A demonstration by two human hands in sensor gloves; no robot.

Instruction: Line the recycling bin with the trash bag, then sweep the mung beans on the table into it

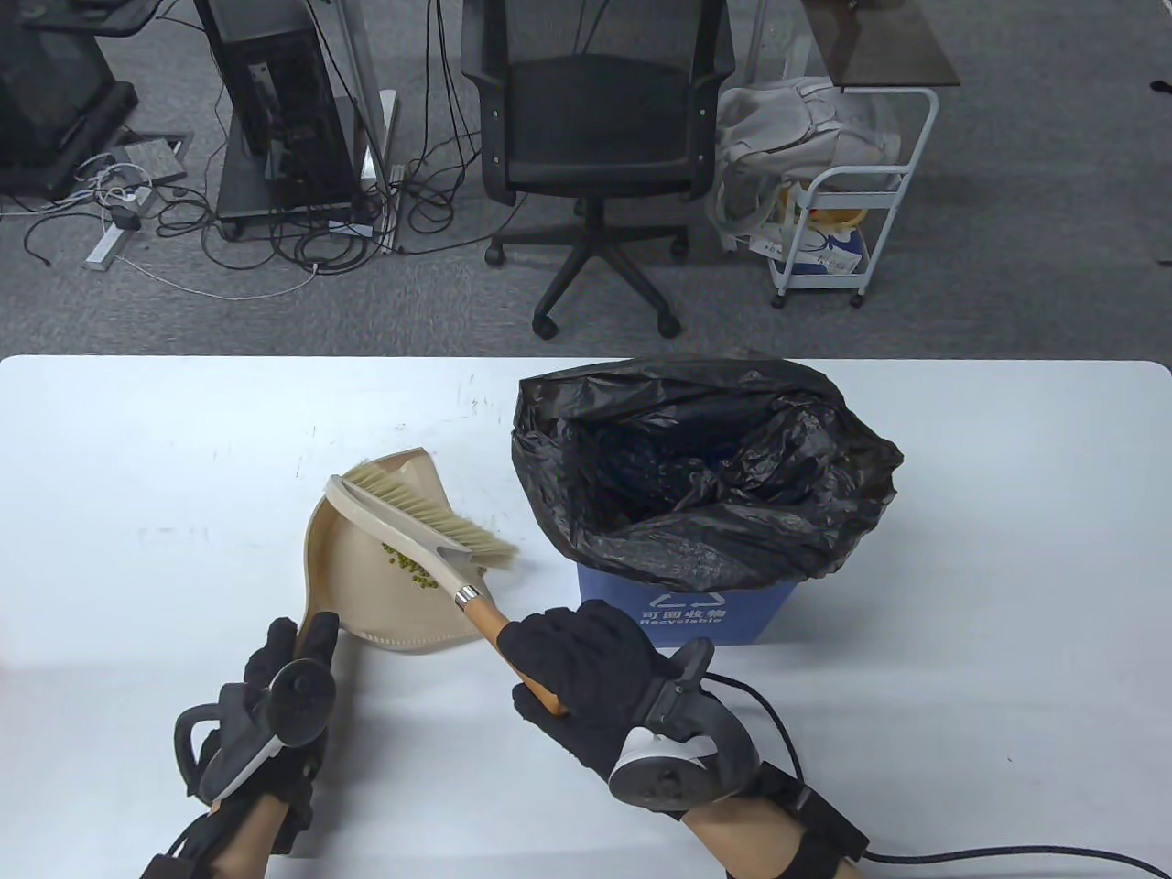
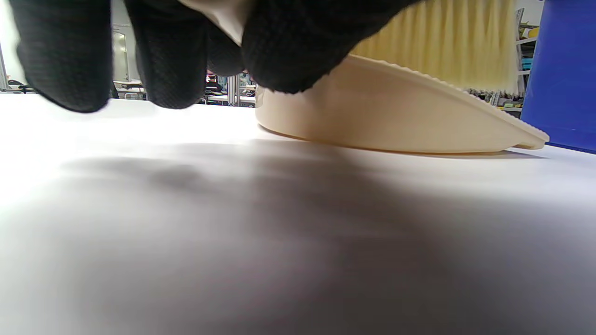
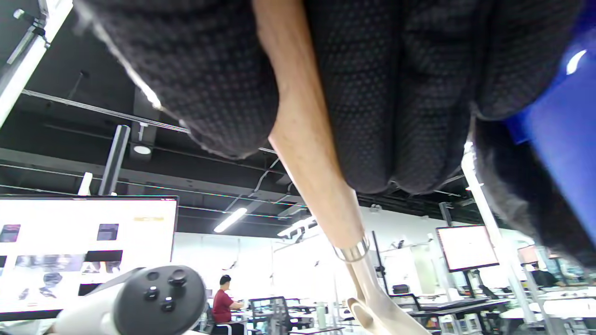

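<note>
mung beans are lying in the dustpan, under the brush. right hand is gripping the brush handle; left hand is gripping the dustpan's rear edge.

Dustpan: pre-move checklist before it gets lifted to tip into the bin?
1. Mung beans collected in dustpan: ok.
2. Left hand grips dustpan's rear edge: ok.
3. Right hand holds brush by its wooden handle: ok.
4. Trash bag lines recycling bin, mouth open: ok.
5. Brush clear of the pan: not ok, it lies across the pan.
6. No beans left on table: cannot tell.
</note>
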